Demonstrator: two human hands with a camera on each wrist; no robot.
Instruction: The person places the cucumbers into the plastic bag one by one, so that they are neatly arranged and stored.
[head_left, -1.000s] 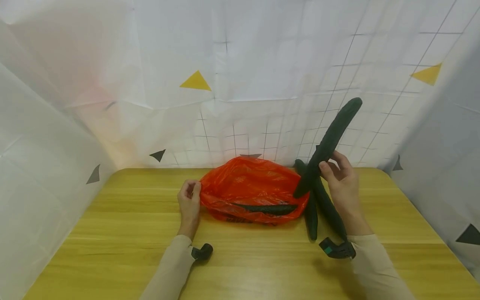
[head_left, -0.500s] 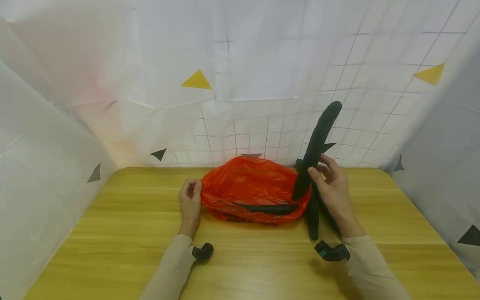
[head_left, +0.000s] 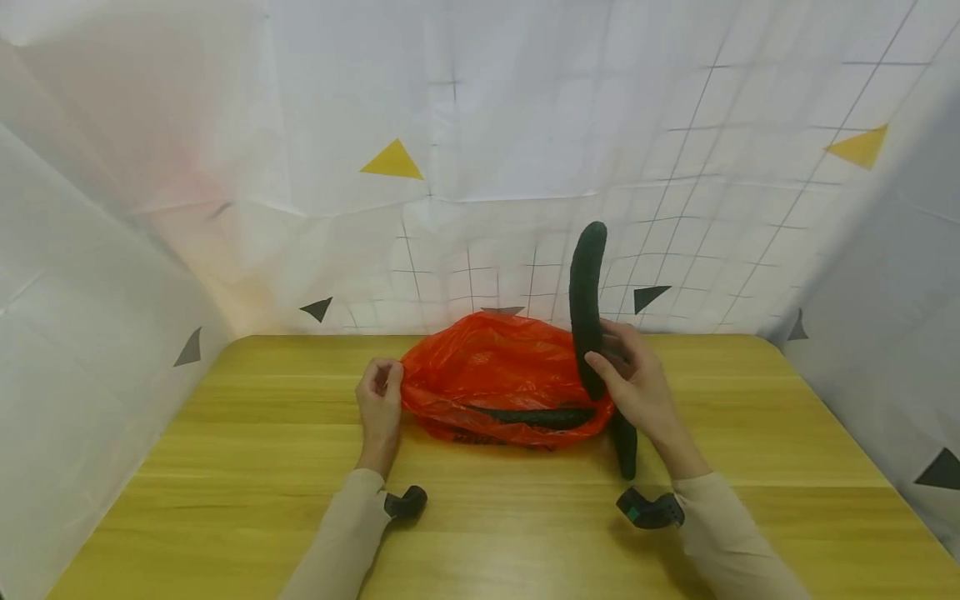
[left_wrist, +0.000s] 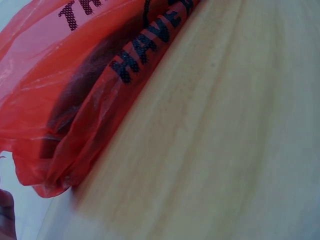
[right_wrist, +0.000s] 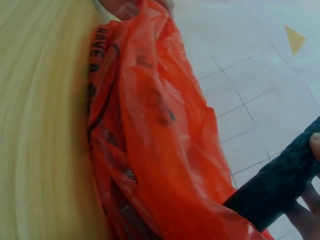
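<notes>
My left hand (head_left: 380, 404) pinches the left edge of a red plastic bag (head_left: 495, 354), whose mouth gapes upward. Inside the bag lies a dark green cucumber (head_left: 538, 418), lengthwise across its bottom. With thumb and fingers my right hand (head_left: 637, 383) grips another cucumber (head_left: 585, 283) near its lower part; it stands almost upright, and its lower end dips in at the bag's right side. The right wrist view shows that cucumber's end (right_wrist: 270, 187) partly behind the red plastic. On the table to the right lies a further cucumber (head_left: 626, 450), its upper part hidden by the bag and my right hand.
The wooden table (head_left: 262, 467) runs back to a white sheet wall (head_left: 360, 83) with grid lines and yellow and dark triangles. Printed black lettering shows on the bag (left_wrist: 140, 55) in the left wrist view. A small black camera sits on each wrist.
My right hand has moved left with its cucumber, which has turned from leaning right to nearly upright, its lower end now at the bag's opening. My left hand stays at the bag's edge.
</notes>
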